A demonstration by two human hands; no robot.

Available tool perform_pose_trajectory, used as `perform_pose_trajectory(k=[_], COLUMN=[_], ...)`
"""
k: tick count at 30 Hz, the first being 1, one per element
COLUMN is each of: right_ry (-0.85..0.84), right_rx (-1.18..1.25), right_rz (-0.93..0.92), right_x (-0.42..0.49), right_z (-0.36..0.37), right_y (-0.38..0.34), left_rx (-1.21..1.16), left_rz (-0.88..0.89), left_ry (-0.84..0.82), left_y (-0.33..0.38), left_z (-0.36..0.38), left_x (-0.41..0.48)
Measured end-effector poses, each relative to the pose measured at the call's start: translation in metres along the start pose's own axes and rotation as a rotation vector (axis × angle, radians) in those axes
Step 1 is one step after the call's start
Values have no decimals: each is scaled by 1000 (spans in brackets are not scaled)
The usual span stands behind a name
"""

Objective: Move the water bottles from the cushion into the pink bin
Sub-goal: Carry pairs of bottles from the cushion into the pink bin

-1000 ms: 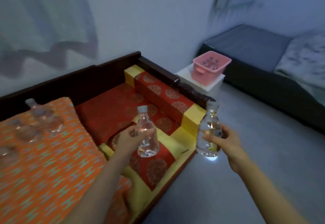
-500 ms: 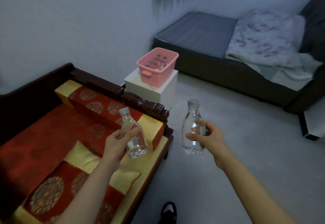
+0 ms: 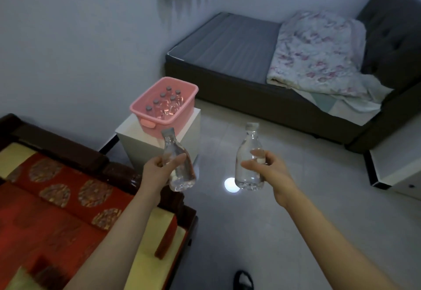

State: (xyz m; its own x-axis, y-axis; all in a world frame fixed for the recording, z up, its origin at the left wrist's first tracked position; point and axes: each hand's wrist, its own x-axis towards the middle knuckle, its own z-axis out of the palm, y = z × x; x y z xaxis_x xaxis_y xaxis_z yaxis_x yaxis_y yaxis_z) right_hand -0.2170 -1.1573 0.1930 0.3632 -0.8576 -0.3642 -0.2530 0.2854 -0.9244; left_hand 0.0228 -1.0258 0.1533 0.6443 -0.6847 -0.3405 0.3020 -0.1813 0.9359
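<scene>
At frame centre I have my left hand (image 3: 159,171) with its grip clamped on a clear water bottle (image 3: 178,166), tilted with the cap leaning left. My right hand (image 3: 271,169) clamps its grip on a second bottle (image 3: 249,162), held upright over the floor (image 3: 296,210). Above them, the pink bin (image 3: 180,113) sits on a white table (image 3: 134,139), with capped bottles (image 3: 167,104) standing upright inside. The red patterned cushion (image 3: 57,198) fills the lower left.

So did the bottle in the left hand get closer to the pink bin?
Yes. The left hand has carried its bottle off the red sofa seat toward the pink bin; its cap now overlaps the white stand.
</scene>
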Motion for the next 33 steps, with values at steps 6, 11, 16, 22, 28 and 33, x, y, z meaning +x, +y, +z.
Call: perform_pose_trajectory(k=[6, 11, 16, 22, 28, 33], right_ry=[-96, -218, -287, -379, -477, -530], right_rx=[-16, -69, -121, -151, -210, -257], right_rz=[-14, -14, -10, 12, -17, -37], right_x=[127, 240, 331, 420, 500, 565], right_z=[-21, -33, -36, -4, 59, 117], right_y=[-42, -88, -122, -150, -172, -193], left_rx=[10, -9, 5, -25, -53, -92], left_rz=[11, -8, -18, -39, -49, -43], left_ry=[94, 220, 286, 398, 484, 534], left_y=[27, 48, 63, 81, 90, 95], left_z=[60, 113, 145, 143, 115, 93], left_x=[95, 181, 241, 305, 381, 444])
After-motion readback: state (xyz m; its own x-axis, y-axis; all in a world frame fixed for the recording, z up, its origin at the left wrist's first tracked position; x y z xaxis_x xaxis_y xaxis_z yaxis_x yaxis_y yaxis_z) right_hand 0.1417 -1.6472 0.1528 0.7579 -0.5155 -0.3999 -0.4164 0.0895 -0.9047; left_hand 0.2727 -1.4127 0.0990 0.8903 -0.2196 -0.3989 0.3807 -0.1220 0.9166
